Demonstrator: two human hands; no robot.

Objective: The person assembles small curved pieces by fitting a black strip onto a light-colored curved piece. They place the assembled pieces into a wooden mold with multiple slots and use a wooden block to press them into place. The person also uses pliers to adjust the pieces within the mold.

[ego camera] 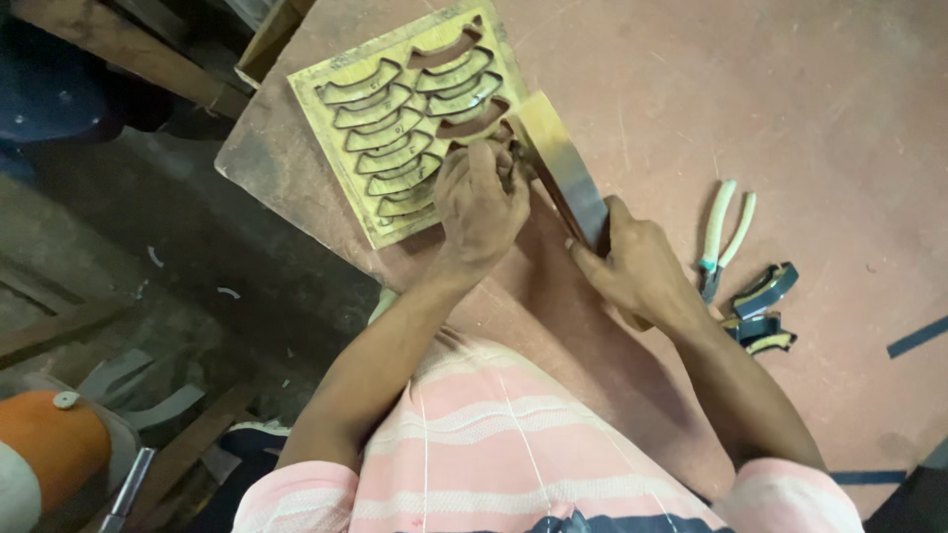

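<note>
A yellowish wooden die board (326, 94) with several curved steel-edged slots lies near the table's far left corner. My left hand (481, 202) rests on its near right edge, fingertips pinched on a small piece there that I cannot make out. My right hand (637, 266) grips the near end of a long flat metal bar (563, 158), which stands on edge and reaches to the board's right side, touching the spot my left fingers press.
White-handled pliers (721, 237) lie on the reddish table (790, 109) right of my right hand. Several short curved blade pieces (765, 311) sit just below them. A dark strip (916, 337) lies at the right edge. The table's left edge drops to a dark floor.
</note>
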